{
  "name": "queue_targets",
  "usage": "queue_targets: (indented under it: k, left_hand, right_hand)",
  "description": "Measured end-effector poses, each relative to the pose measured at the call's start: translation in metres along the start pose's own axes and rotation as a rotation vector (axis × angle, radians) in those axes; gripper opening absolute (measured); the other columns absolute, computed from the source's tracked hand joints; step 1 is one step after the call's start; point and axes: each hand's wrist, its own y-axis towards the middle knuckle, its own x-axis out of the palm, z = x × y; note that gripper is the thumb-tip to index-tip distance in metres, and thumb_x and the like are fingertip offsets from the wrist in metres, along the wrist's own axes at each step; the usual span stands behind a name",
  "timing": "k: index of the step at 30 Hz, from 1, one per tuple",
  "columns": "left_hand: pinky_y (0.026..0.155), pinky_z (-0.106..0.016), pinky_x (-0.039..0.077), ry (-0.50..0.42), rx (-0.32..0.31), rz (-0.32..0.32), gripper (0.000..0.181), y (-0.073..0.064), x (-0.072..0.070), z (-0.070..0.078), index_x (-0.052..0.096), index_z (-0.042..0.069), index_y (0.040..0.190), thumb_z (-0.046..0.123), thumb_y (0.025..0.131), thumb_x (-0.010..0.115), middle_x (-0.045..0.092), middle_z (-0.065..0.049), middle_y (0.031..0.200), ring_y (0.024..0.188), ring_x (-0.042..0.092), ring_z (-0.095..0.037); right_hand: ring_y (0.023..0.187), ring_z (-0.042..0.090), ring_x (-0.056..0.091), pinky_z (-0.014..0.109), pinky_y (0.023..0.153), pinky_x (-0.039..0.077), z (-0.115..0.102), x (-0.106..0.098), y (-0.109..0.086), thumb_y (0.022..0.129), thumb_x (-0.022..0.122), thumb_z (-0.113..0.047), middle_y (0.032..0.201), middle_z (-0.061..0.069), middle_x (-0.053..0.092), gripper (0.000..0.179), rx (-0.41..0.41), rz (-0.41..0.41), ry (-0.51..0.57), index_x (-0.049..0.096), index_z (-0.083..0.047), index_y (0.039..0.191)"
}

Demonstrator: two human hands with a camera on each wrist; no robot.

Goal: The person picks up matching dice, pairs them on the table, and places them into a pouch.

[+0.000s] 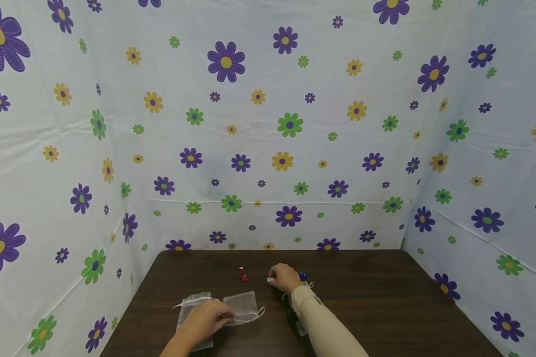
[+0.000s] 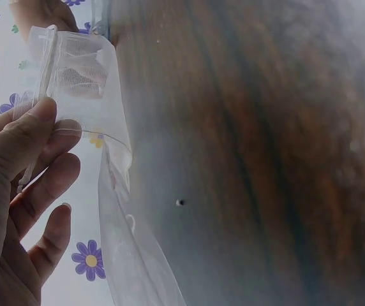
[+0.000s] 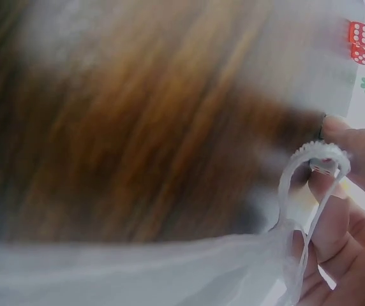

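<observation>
My left hand point(image 1: 205, 320) pinches the edge of a sheer white drawstring pouch point(image 1: 241, 305) between thumb and fingers. In the left wrist view, the pouch point(image 2: 83, 76) spreads out beyond the thumb. A second sheer pouch point(image 1: 194, 300) lies partly beneath this hand and wrist. Farther back, my right hand point(image 1: 287, 277) pinches a white die point(image 1: 270, 280) with thumb and fingertips. The die point(image 3: 323, 166) shows through a pouch's cord loop point(image 3: 316, 148) in the right wrist view. Under the right forearm lies a third pouch point(image 1: 301, 328), mostly covered.
Two red dice point(image 1: 244, 277) sit left of the right hand on the dark wooden table point(image 1: 384, 302). Blue dice point(image 1: 302, 275) are just right of that hand, partly hidden. Flowered white cloth point(image 1: 259, 134) encloses the table at the back and sides.
</observation>
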Motion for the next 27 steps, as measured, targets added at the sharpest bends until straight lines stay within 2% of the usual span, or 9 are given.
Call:
queue_targets:
  k: [8, 21, 27]
  left_hand:
    - [0.066, -0.02, 0.052, -0.022, 0.009, -0.01, 0.008, -0.0007, 0.0022, -0.0018, 0.077, 0.023, 0.087, 0.018, 0.084, 0.083, 0.071, 0.015, 0.082, 0.076, 0.062, 0.002]
    - [0.065, -0.021, 0.053, -0.032, -0.013, -0.023, 0.007, -0.001, -0.001, 0.0012, 0.078, 0.022, 0.086, 0.017, 0.084, 0.083, 0.071, 0.014, 0.081, 0.075, 0.062, 0.003]
    - [0.064, -0.021, 0.052, -0.036, -0.022, -0.022, 0.006, -0.002, -0.0011, -0.0002, 0.078, 0.022, 0.087, 0.018, 0.084, 0.083, 0.071, 0.014, 0.081, 0.075, 0.061, 0.003]
  right_hand:
    - [0.085, 0.021, 0.068, 0.04, 0.069, 0.056, 0.0004, 0.0028, 0.0016, 0.084, 0.084, -0.017, 0.096, 0.002, 0.073, 0.013, 0.009, -0.015, 0.012, 0.077, -0.016, 0.095]
    - [0.081, 0.019, 0.067, 0.038, 0.065, 0.054, 0.0012, 0.0084, 0.0012, 0.085, 0.082, -0.017, 0.094, -0.001, 0.072, 0.008, -0.003, 0.019, 0.016, 0.077, -0.017, 0.091]
    - [0.078, 0.019, 0.064, 0.039, 0.065, 0.053, -0.0008, 0.0074, 0.0025, 0.088, 0.08, -0.016, 0.09, -0.001, 0.067, 0.005, -0.014, 0.062, 0.005, 0.075, -0.018, 0.086]
